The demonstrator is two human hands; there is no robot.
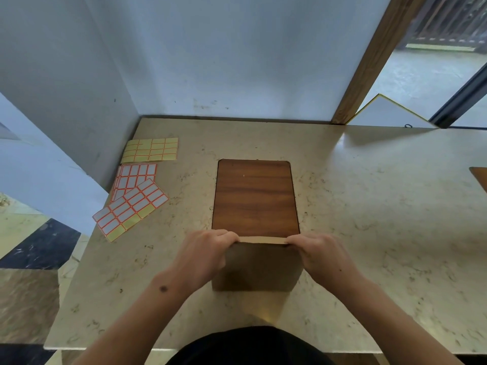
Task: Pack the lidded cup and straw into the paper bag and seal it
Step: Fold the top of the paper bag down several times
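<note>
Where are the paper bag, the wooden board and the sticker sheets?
paper bag [257,267]: head view, front face.
wooden board [254,196]: head view, middle of top.
sticker sheets [131,206]: head view, nearest sheet's middle.

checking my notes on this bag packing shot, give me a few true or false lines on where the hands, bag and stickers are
1. Both hands pinch the top edge of the paper bag. True: left hand, right hand.
2. The bag lies flat. False: it stands upright on the counter.
3. The sticker sheets lie left of the wooden board. True.
4. A sticker seals the bag. False: none shows on it.
5. The cup stands beside the bag. False: no cup is visible.
</note>
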